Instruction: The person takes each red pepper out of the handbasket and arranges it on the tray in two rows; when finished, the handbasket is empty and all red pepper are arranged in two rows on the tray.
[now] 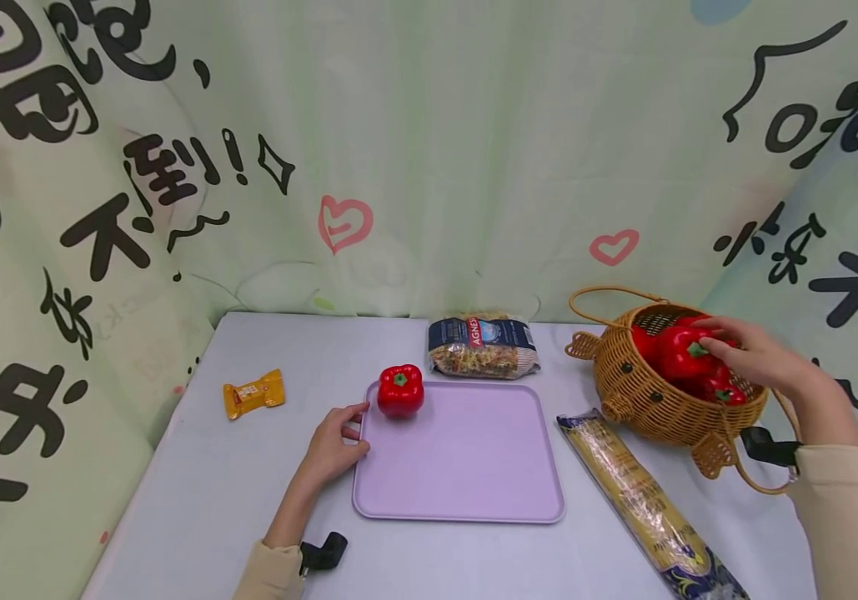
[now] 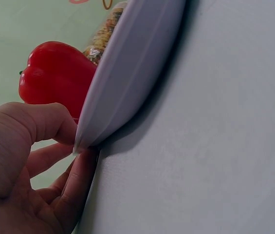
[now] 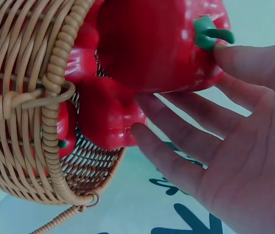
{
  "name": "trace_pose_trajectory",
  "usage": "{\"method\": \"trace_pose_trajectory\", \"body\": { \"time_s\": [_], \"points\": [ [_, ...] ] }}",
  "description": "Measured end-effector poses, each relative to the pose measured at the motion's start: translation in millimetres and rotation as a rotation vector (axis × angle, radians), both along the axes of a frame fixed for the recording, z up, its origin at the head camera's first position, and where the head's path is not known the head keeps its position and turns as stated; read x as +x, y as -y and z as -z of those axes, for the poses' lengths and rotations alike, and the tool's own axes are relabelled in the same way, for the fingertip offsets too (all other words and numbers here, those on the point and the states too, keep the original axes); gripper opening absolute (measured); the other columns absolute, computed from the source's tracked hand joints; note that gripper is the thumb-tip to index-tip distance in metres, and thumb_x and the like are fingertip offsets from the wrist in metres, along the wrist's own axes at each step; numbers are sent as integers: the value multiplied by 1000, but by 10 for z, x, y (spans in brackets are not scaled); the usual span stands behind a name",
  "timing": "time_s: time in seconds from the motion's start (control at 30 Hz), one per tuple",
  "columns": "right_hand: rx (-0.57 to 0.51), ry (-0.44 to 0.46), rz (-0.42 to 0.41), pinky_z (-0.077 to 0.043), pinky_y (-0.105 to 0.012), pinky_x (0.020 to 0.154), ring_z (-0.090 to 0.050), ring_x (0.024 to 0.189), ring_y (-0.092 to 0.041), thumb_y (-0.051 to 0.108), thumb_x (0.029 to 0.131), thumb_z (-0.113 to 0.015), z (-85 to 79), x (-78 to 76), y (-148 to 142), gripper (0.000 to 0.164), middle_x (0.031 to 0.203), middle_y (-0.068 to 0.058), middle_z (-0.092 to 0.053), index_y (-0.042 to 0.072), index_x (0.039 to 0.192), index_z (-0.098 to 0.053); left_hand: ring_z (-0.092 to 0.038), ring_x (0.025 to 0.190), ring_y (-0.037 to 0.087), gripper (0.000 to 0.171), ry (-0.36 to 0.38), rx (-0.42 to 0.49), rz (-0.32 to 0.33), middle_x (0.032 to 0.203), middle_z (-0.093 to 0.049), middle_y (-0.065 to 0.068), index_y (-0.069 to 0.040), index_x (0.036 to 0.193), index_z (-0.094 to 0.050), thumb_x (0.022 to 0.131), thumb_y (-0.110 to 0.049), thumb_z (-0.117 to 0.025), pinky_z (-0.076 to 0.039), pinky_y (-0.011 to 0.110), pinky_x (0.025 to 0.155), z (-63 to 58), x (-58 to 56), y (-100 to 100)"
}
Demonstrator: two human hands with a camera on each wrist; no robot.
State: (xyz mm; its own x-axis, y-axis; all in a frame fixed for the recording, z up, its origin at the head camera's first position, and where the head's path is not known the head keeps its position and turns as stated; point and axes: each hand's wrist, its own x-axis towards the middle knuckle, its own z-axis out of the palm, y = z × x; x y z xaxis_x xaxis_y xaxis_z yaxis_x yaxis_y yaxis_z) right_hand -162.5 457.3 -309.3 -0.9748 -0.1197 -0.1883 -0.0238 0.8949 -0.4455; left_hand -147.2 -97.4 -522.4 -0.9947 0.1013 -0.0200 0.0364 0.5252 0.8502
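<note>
My left hand [image 1: 334, 447] pinches the left rim of a lilac tray [image 1: 466, 462], thumb at the upper edge and fingers below, as the left wrist view shows. On the tray's upper left stands a red bell pepper [image 1: 401, 393] with its green stem up. At the right, my right hand [image 1: 762, 358] reaches to the mouth of a wicker basket [image 1: 634, 387]. It holds a large red bell pepper [image 3: 161, 44], the thumb beside the green stem and the fingers under its side. More red peppers [image 3: 108, 114] lie behind it inside the basket, partly hidden.
A bag of dry pasta [image 1: 483, 348] lies behind the tray. Between tray and basket, a long pack of spaghetti [image 1: 646, 500] lies slantwise. An orange-wrapped snack [image 1: 253, 394] is at the left. The basket's looped handle [image 1: 616, 289] sticks out, and a printed curtain [image 1: 436, 167] hangs behind the table.
</note>
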Motion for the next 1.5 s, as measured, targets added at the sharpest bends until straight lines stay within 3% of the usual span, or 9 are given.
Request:
{"method": "trace_pose_trajectory", "body": {
  "time_s": [0.4, 0.53, 0.8, 0.87, 0.93, 1.03, 1.13, 1.23, 1.5],
  "points": [
    [-50, -31, 75, -50, -62, 85, -43, 114, -55, 32, 107, -34, -15, 37, 45, 58, 131, -41, -41, -13, 143, -29, -60, 87, 20, 59, 1, 4, -2, 114, -59, 13, -8, 135, -59, 77, -3, -74, -59, 33, 75, 0, 0, 1],
    [-88, -33, 96, -54, -51, 79, -44, 114, -54, 35, 106, -33, -31, 51, 68, 61, 131, -40, -41, -13, 143, -29, -60, 87, 20, 59, 2, 0, -2, 114, -59, 13, -8, 135, -59, 78, -3, -74, -58, 33, 75, -8, -2, -1],
    [-169, -24, 140, -51, -26, 72, -50, 114, -51, 41, 105, -33, -64, 67, 135, 66, 135, -38, -41, -11, 145, -29, -60, 88, 20, 60, 9, -2, 6, 114, -59, 13, -8, 136, -58, 78, -3, -74, -58, 33, 75, -12, -8, -1],
    [-188, -27, 143, -51, -19, 71, -59, 108, -43, 40, 105, -35, -62, 58, 170, 67, 137, -39, -39, -12, 145, -28, -59, 88, 20, 60, 10, -3, 5, 115, -59, 13, -8, 136, -58, 78, -3, -74, -58, 33, 76, -10, -8, 0],
    [-207, -36, 140, -50, -14, 70, -65, 99, -26, 39, 105, -38, -53, 42, 217, 67, 138, -40, -38, -13, 145, -28, -60, 88, 20, 60, 13, -2, 2, 115, -59, 13, -9, 136, -58, 78, -3, -74, -58, 33, 76, -13, -6, 0],
    [-226, -45, 131, -50, -12, 70, -65, 93, -11, 39, 104, -39, -39, 23, 297, 67, 139, -40, -37, -14, 145, -29, -59, 88, 21, 60, 20, -1, -2, 115, -59, 13, -9, 135, -59, 78, -3, -74, -58, 33, 76, -10, -6, 2],
    [-240, -38, 135, -49, -12, 70, -64, 101, -28, 40, 104, -39, -18, 17, 372, 68, 140, -40, -36, -13, 146, -28, -60, 89, 21, 60, 24, -1, -4, 115, -59, 13, -9, 135, -58, 78, -3, -74, -58, 33, 76, -2, -9, 3],
    [-248, -31, 135, -48, -11, 71, -53, 114, -51, 42, 104, -38, 7, 2, 448, 69, 140, -38, -36, -11, 147, -29, -60, 89, 21, 60, 26, 1, -3, 116, -58, 13, -9, 136, -58, 78, -3, -74, -58, 33, 76, 3, -11, 5],
    [-241, -65, 122, -47, -10, 71, -53, 114, -51, 42, 104, -40, 90, -43, 606, 66, 136, -36, -43, -10, 144, -35, -59, 89, 21, 60, 34, -5, -7, 116, -58, 13, -10, 136, -58, 78, -4, -74, -58, 33, 76, 6, -17, -1]
  ]
}}
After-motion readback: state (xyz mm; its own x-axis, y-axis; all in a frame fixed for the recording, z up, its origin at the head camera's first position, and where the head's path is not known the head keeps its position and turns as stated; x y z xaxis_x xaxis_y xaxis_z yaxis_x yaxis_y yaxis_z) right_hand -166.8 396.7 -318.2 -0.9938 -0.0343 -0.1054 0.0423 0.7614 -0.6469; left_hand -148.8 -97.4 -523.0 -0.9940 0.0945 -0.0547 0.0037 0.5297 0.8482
